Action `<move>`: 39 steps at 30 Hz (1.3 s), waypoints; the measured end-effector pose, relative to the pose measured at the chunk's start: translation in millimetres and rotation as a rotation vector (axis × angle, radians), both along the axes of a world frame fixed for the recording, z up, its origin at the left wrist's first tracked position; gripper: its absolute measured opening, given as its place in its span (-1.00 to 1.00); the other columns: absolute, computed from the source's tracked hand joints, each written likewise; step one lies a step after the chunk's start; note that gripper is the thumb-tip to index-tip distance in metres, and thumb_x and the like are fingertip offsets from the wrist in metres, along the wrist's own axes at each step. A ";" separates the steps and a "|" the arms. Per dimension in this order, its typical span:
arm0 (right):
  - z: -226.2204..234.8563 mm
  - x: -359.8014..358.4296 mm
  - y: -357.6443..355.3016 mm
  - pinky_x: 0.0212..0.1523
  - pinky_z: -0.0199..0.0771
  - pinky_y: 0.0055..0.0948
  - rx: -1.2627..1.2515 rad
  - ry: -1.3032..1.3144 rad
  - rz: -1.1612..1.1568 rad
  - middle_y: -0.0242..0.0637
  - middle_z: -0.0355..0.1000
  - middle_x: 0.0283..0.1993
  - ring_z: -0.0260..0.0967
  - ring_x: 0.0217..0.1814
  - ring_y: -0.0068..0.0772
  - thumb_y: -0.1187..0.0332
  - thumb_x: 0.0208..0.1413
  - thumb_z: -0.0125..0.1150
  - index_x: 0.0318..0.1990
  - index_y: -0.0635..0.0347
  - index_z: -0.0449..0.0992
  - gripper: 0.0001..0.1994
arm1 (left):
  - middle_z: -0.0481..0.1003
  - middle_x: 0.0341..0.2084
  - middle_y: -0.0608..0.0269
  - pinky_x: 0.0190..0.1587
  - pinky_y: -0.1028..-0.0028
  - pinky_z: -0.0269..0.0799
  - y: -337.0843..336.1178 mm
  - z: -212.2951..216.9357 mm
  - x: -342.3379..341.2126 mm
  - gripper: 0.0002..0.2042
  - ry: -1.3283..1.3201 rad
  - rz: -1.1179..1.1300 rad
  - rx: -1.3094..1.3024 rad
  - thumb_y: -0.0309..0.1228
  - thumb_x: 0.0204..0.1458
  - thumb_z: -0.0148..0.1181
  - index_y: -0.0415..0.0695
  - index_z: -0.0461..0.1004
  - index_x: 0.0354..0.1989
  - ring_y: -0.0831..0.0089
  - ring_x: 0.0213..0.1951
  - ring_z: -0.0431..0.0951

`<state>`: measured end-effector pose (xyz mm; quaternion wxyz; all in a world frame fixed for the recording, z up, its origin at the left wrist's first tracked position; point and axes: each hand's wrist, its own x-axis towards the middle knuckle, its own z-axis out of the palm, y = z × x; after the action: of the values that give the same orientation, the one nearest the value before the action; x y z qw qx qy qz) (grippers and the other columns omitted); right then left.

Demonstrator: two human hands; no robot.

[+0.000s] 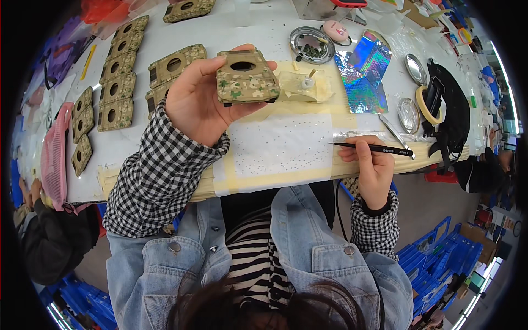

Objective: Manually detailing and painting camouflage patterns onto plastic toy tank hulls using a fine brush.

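My left hand is closed around a camouflage-patterned case with an oval hole near its top, lifted above the table. Between the thumb and fingers of my right hand is a pair of black fine-pointed tweezers, the tip aimed left. That tip is over the right edge of a white sheet dotted with many tiny dark specks and bordered by yellowish tape. Whether the tip pinches anything is too small to tell. Just beyond the sheet, a small white pot with a stick in it sits on a taped block.
More camouflage cases stand in rows at the left. A round metal dish holds small dark pieces. To the right lie a shiny holographic pouch, a metal tool, a tape roll and a black bag. People sit on both sides.
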<state>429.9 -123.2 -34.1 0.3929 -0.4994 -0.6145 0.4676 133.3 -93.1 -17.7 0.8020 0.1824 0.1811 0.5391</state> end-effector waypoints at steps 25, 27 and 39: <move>93.3 -57.9 53.7 -0.29 0.46 -0.59 0.162 0.119 0.419 -0.21 0.46 -0.34 0.47 -0.34 -0.48 0.40 0.21 -0.04 -0.25 0.41 0.43 -0.79 | 0.29 0.04 -0.20 -0.13 0.36 0.54 -3.1 11.0 4.0 -0.51 0.163 0.017 -0.059 -0.21 0.14 -0.23 -0.27 0.12 0.18 0.14 -0.08 0.48; 97.6 -68.4 60.8 -0.31 0.50 -0.56 0.121 0.133 0.470 -0.18 0.46 -0.37 0.50 -0.34 -0.42 0.34 0.24 -0.09 -0.27 0.42 0.41 -0.74 | 0.31 0.03 -0.18 -0.14 0.37 0.54 -3.0 9.8 4.5 -0.51 0.174 0.000 -0.065 -0.20 0.14 -0.22 -0.27 0.15 0.17 0.14 -0.10 0.49; 116.0 -101.6 101.1 -0.26 0.56 -0.58 -0.068 0.124 0.856 -0.20 0.45 -0.34 0.52 -0.26 -0.39 0.25 0.26 -0.12 -0.28 0.39 0.39 -0.69 | 0.47 -0.17 0.03 -0.22 0.35 0.58 -5.4 10.6 3.2 -0.54 0.161 -0.050 -0.069 -0.14 0.11 -0.14 -0.25 0.29 0.04 0.31 -0.20 0.56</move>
<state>328.3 -22.1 81.9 0.1830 -0.1831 -0.7258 0.6373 136.5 -98.5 -7.1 0.8038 0.2017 0.2589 0.4962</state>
